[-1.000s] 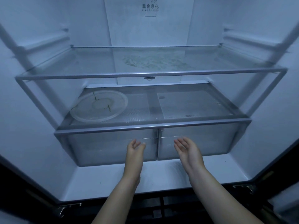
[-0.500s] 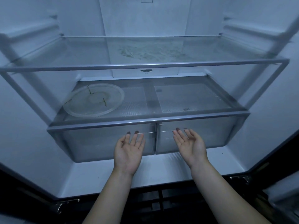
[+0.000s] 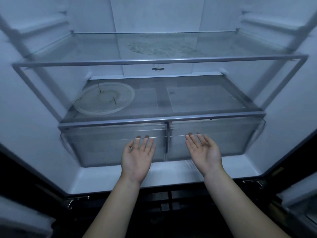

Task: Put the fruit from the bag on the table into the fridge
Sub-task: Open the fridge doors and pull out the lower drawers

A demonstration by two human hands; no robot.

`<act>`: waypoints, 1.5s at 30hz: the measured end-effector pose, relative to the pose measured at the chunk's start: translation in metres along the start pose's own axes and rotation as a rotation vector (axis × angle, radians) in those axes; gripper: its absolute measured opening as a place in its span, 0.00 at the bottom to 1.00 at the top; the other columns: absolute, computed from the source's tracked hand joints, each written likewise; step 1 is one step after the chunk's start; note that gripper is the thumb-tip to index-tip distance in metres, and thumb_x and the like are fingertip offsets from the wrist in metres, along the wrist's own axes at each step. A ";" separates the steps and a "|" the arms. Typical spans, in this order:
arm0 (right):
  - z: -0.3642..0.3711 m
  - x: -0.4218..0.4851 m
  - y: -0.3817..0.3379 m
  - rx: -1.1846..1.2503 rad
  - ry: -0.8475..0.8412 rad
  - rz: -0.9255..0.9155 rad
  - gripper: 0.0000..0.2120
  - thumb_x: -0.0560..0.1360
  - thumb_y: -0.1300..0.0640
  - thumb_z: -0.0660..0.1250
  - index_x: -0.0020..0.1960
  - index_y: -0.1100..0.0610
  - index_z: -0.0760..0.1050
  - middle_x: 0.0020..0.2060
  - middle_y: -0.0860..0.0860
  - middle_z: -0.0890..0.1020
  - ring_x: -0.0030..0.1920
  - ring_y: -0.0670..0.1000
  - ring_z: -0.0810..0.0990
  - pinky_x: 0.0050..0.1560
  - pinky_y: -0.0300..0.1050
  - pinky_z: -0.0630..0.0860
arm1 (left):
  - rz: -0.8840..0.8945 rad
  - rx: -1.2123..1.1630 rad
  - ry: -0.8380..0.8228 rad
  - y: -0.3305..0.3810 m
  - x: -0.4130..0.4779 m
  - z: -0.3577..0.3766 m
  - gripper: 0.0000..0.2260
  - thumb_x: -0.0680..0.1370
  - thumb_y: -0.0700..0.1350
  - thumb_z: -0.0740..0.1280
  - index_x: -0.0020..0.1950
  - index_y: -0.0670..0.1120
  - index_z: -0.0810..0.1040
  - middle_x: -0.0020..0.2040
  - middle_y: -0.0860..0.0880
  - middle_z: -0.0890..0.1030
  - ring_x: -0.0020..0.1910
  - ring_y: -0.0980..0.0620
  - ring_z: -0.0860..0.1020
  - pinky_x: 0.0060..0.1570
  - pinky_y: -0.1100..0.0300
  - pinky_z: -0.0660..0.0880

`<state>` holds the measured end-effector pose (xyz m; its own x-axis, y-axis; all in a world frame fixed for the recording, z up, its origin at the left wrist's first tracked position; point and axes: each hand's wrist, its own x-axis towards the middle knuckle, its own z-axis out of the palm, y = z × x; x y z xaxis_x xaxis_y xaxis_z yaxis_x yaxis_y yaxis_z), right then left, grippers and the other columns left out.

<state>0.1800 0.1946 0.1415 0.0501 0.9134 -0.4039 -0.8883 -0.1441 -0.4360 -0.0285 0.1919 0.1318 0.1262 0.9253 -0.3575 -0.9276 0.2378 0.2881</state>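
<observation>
Down at six o'clock, drawer fronts: left hand (image 3: 137,158) and right hand (image 3: 204,152) palm-up, one at each clear crisper drawer; left drawer (image 3: 103,146) and right drawer (image 3: 228,140) both look pushed in
Fingers: straight and loosely spread on both hands, gripping nothing; fingertips (image 3: 145,139) reach the handle lip and show darkly through the plastic; hooked under it or not, I can't tell
Fruit and bag: out of view; no fruit visible in the fridge (image 3: 34,117) yet
Twelve o'clock of the hands: round clear plate (image 3: 104,98) on the shelf over the drawers; smeared glass shelf (image 3: 96,47) above
Step in hand: likely opening a drawer; curl fingers under the lip, pull level, straight toward six o'clock; one drawer would do, leaving a hand free
</observation>
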 end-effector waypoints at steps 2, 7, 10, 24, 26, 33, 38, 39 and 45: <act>-0.003 -0.006 -0.001 0.002 -0.012 0.008 0.06 0.78 0.58 0.60 0.53 0.60 0.72 0.61 0.63 0.76 0.62 0.61 0.76 0.65 0.52 0.70 | 0.007 -0.009 0.002 -0.003 -0.009 0.000 0.16 0.79 0.46 0.58 0.66 0.44 0.71 0.65 0.39 0.74 0.65 0.39 0.72 0.58 0.45 0.71; -0.014 -0.027 -0.004 0.011 -0.030 0.045 0.07 0.78 0.58 0.60 0.53 0.60 0.72 0.61 0.64 0.76 0.61 0.62 0.76 0.63 0.52 0.71 | 0.016 -0.005 0.034 -0.012 -0.035 -0.004 0.16 0.79 0.46 0.58 0.65 0.44 0.72 0.66 0.39 0.74 0.65 0.39 0.72 0.63 0.45 0.68; -0.023 -0.040 -0.004 0.006 -0.038 0.061 0.06 0.78 0.58 0.61 0.51 0.60 0.72 0.61 0.63 0.76 0.61 0.61 0.77 0.64 0.52 0.71 | 0.015 0.005 0.044 -0.019 -0.051 -0.009 0.14 0.78 0.46 0.58 0.63 0.44 0.73 0.65 0.40 0.75 0.65 0.39 0.73 0.66 0.45 0.66; -0.048 -0.081 -0.007 -0.015 -0.084 0.129 0.07 0.78 0.58 0.60 0.53 0.60 0.72 0.62 0.63 0.76 0.61 0.61 0.76 0.65 0.53 0.71 | 0.047 0.005 0.073 -0.040 -0.103 -0.023 0.18 0.79 0.47 0.58 0.67 0.43 0.70 0.66 0.39 0.74 0.66 0.38 0.71 0.65 0.44 0.66; -0.052 -0.086 -0.007 -0.017 -0.087 0.133 0.07 0.78 0.58 0.60 0.52 0.60 0.72 0.62 0.62 0.76 0.61 0.61 0.77 0.64 0.53 0.71 | 0.052 0.009 0.085 -0.043 -0.109 -0.026 0.19 0.79 0.47 0.58 0.68 0.43 0.69 0.66 0.39 0.74 0.66 0.38 0.71 0.65 0.44 0.66; -0.058 -0.097 -0.010 -0.043 -0.090 0.137 0.06 0.78 0.58 0.59 0.52 0.60 0.71 0.62 0.63 0.76 0.62 0.61 0.76 0.68 0.53 0.68 | 0.067 0.006 0.105 -0.051 -0.125 -0.030 0.20 0.79 0.47 0.58 0.70 0.44 0.68 0.65 0.39 0.75 0.66 0.39 0.71 0.65 0.45 0.66; -0.065 -0.106 -0.013 -0.046 -0.079 0.148 0.06 0.78 0.58 0.60 0.51 0.60 0.71 0.61 0.62 0.76 0.62 0.60 0.76 0.68 0.53 0.68 | 0.076 0.001 0.109 -0.055 -0.131 -0.032 0.20 0.79 0.47 0.58 0.71 0.44 0.68 0.65 0.40 0.74 0.66 0.39 0.71 0.65 0.45 0.66; -0.066 -0.107 -0.014 -0.048 -0.081 0.151 0.06 0.78 0.58 0.60 0.51 0.60 0.71 0.61 0.62 0.76 0.62 0.60 0.76 0.68 0.53 0.68 | 0.077 0.004 0.111 -0.056 -0.132 -0.032 0.19 0.80 0.47 0.58 0.70 0.44 0.68 0.65 0.40 0.74 0.66 0.39 0.71 0.65 0.45 0.66; -0.074 -0.115 -0.019 -0.046 -0.070 0.144 0.06 0.78 0.60 0.60 0.53 0.60 0.71 0.59 0.62 0.77 0.62 0.60 0.76 0.68 0.53 0.68 | 0.094 0.012 0.102 -0.060 -0.140 -0.039 0.20 0.79 0.46 0.58 0.71 0.44 0.67 0.66 0.40 0.74 0.66 0.38 0.71 0.65 0.45 0.66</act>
<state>0.2243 0.0640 0.1369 -0.1093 0.9063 -0.4082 -0.8623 -0.2907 -0.4146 -0.0045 0.0366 0.1305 0.0021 0.9090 -0.4169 -0.9293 0.1557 0.3349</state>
